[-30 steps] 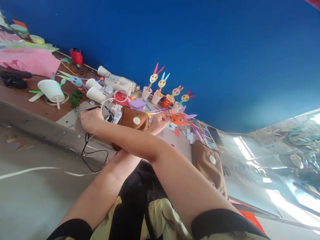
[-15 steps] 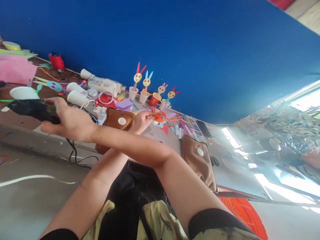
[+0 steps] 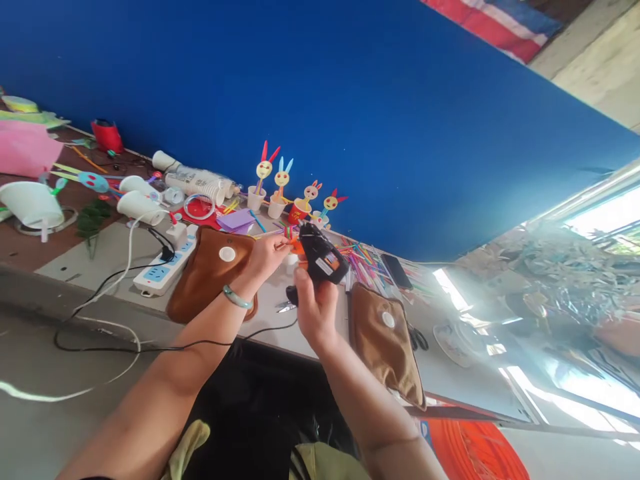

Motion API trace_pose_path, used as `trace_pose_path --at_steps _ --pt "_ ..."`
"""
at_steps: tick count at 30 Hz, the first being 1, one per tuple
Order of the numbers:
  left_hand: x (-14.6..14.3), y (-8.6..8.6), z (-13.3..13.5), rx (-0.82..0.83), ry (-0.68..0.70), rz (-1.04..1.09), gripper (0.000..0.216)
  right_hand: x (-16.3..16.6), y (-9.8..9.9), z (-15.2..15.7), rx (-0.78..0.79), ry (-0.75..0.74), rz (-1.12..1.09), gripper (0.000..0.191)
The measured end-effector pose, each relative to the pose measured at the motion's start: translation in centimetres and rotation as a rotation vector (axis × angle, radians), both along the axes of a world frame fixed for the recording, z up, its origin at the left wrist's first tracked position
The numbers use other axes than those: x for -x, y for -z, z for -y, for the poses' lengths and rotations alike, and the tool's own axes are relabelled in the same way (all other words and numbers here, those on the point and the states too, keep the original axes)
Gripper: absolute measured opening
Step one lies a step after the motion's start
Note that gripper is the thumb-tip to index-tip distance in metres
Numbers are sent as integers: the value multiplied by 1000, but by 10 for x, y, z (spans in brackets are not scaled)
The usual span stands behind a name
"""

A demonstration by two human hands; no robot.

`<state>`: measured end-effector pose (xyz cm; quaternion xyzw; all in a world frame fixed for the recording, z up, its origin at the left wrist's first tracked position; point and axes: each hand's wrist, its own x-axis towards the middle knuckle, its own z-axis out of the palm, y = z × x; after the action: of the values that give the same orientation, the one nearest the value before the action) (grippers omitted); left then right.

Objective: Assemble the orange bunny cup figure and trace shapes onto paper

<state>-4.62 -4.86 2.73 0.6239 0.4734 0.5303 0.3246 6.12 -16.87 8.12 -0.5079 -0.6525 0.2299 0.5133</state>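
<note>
My right hand (image 3: 319,310) is wrapped round a black glue gun (image 3: 325,260), its nozzle pointing up and left. Just left of it, my left hand (image 3: 267,259) pinches an orange rounded craft piece (image 3: 298,247), which the glue gun partly covers. The gun's tip is close to that piece; whether they touch I cannot tell. Behind both hands, several bunny-faced figures (image 3: 282,179) stand upright in small cups (image 3: 277,207). A green bangle (image 3: 237,297) circles my left wrist.
Brown pouches (image 3: 387,343) lie either side of my hands. A power strip (image 3: 167,263) sits left, with the black cord (image 3: 200,345) running across my left forearm. Paper cups (image 3: 140,207) lie farther left. Colourful sticks (image 3: 370,263) and a phone (image 3: 397,271) are at right.
My right hand has brought the glue gun from the far left to beside my left hand, uncrossing my arms. My left hand still holds the orange piece.
</note>
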Motion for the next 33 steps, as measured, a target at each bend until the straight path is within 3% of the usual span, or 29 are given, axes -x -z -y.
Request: trace_pose_path --at_steps 6,19,24,33 --pt "-5 7 -2 16 -7 -48 21 -41 24 -11 -1 46 210 35" --pt "-7 -13 13 65 82 -160 18 -56 55 -36 -134 98 377 32" --pt "-7 -19 17 103 83 -252 17 -57 61 -41 -215 93 444 33" --pt "-8 -20 18 113 91 -336 16 -57 62 -44 -220 128 490 35"
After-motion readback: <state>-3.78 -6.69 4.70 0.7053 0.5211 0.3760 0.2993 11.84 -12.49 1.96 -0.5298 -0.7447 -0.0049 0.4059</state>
